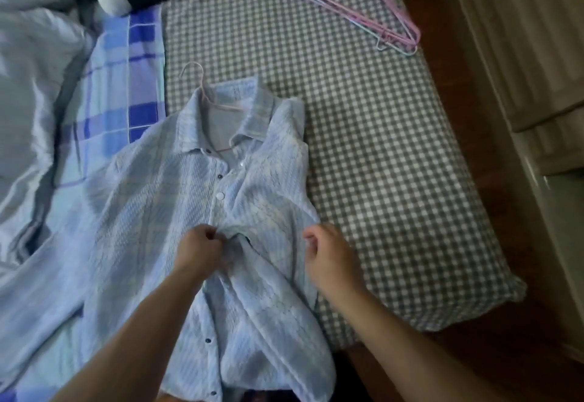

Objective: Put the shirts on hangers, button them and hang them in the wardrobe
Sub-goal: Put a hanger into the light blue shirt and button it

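pale blue shirt (177, 212) on hanger (202, 95), left hand (197, 248) pinching placket

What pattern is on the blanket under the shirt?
Grey and white checks on the blanket, clearest in the head view.

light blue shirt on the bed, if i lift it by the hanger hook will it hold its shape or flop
The shirt would likely flop: its fabric already lies in soft folds. The thin hanger inside the collar should support the shoulders. Most snaps look unfastened, so the front would probably gape.

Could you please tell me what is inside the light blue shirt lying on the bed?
A pink hanger sits inside the light blue shirt: hook and part of its wire show at the collar; its shoulders are covered.
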`<state>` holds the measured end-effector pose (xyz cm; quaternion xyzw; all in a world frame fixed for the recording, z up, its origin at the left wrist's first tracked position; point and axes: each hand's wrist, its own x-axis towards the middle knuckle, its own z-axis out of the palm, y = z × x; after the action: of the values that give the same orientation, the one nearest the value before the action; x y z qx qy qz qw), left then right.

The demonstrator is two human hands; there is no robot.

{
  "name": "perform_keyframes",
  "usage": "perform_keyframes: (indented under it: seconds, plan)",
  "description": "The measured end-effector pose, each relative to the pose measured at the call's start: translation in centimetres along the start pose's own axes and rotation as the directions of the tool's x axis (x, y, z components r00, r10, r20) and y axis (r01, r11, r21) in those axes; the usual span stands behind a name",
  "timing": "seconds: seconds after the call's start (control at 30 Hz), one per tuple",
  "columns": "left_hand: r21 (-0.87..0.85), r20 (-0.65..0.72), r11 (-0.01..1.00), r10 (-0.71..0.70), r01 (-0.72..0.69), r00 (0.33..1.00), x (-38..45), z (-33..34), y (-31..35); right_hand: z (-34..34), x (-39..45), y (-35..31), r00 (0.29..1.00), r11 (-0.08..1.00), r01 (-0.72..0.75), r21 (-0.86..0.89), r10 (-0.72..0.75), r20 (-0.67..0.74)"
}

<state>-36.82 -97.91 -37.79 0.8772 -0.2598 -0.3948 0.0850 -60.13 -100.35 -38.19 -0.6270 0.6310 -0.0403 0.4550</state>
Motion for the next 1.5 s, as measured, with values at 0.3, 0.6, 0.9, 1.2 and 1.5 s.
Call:
perform_keyframes:
  seconds: [0.3,0.6,0.9,1.2,1.5]
  plan:
    - [-0.127,-0.106,0.992,0.011,-0.025,0.994,-1.6,1.1,-1.0,4.9,-2.2,0.7,0.898,0.844,-0.439,0.31,0.42,0.128]
    - [-0.228,0.265,0.927,0.355,-0.299,0.897,-10.0,2.1,5.5,-22.9,-4.7,4.2,0.777,0.93,-0.301,-0.212,0.111,-0.619]
    - [0.088,0.415,0.826,0.478,-0.558,0.774,-10.7,8.7,3.8,-19.9,4.7,8.9,0.925,0.722,-0.348,-0.598,0.158,-0.346]
    - [0.408,0.119,0.906,0.067,-0.11,0.991,-2.9,-3.0,-12.0,1.7,1.9,1.5,0.978,0.821,0.144,-0.552,-0.203,-0.047]
    - [0.573,0.162,0.722,0.366,-0.389,0.917,-1.9,1.5,-14.8,13.5,-1.5,-1.8,0.964,0.819,0.117,-0.562,-0.231,-0.136]
